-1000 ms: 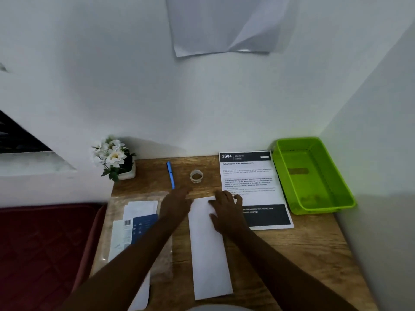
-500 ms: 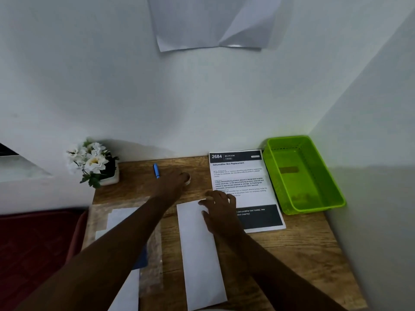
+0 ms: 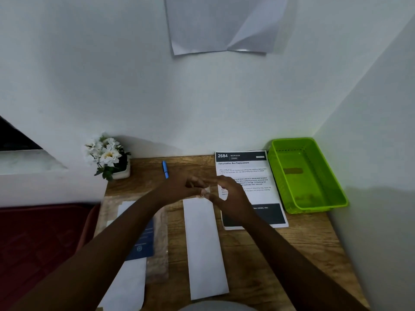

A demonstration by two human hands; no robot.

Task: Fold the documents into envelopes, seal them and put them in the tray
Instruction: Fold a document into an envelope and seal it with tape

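- Left hand (image 3: 177, 189): raised above the far end of the envelope, fingers curled around a small roll of clear tape (image 3: 205, 191), which is blurred and largely hidden between the two hands.
- Right hand (image 3: 229, 196): meets the left hand at the roll; thumb and forefinger appear to pinch at the tape. The exact contact point cannot be resolved.
- Envelope (image 3: 204, 248): long and white, flat on the wooden desk (image 3: 280, 248), running from the near edge toward the hands. Its far end lies just below the tape.
- Printed document (image 3: 249, 167): flat on the desk to the right of the envelope, headed "2684 BEDROOM" and "Dehumidifier Box Replacement"; the right hand and forearm cover part of it.
- Green tray (image 3: 314, 198): at the far right corner of the desk, just beside the document.
- Blue pen (image 3: 165, 169): on the desk, far of the left hand.
- White flowers in a pot (image 3: 107, 156): far left corner, against the wall.
- Clear packet of papers (image 3: 137, 239): near left on the desk, partly under the left forearm.
- Sheet of paper (image 3: 215, 23): hangs on the wall above the desk, one corner curled.
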